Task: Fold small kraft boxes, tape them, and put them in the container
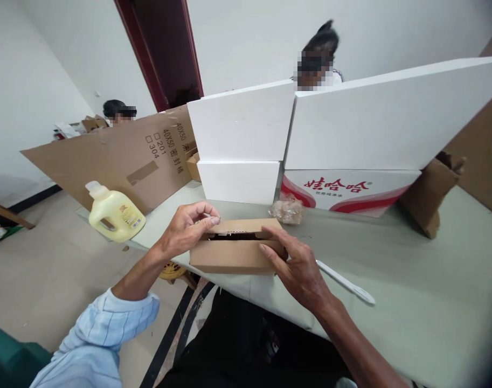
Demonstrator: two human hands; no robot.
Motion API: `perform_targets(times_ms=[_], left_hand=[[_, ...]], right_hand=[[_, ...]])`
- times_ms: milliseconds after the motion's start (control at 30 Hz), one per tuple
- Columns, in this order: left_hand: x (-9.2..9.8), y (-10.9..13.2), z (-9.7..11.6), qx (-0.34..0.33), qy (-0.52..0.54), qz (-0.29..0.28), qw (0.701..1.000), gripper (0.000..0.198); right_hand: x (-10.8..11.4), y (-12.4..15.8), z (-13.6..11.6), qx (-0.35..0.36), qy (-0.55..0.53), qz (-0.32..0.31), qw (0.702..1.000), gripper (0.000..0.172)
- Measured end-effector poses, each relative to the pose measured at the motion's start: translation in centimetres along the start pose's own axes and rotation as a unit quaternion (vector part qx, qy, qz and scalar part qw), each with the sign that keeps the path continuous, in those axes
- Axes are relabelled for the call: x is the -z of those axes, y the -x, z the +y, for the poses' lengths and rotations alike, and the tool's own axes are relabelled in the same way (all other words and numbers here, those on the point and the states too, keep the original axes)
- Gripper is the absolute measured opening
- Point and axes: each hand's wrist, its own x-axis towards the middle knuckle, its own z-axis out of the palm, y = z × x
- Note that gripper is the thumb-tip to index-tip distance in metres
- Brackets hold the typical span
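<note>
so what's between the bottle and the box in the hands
In the head view, the left hand and wrist lie between the bottle and the box.

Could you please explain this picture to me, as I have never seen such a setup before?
There is no machine here: a camera worn on a person's head looks forward and down at their two bare hands. The left hand and right hand hold a brown cardboard box with a dark gap along its top. On the pale table stands a yellow bottle at left; a crumpled clear wad lies beyond the box, and a slim white tool at right.
</note>
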Motion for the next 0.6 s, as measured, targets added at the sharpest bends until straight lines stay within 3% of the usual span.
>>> perform_targets(times_ms=[233, 600], left_hand=[[0.0, -1.2, -0.2, 0.098, 0.113, -0.094, 0.984, 0.033], [-0.8, -2.3, -0.7, 0.126, 0.094, -0.183, 0.97, 0.032]], right_hand=[[-0.3, 1.2, 0.3, 0.044, 0.03, 0.019, 0.998, 0.034], [-0.3, 1.3, 0.1, 0.052, 0.029, 0.023, 0.998, 0.032]])
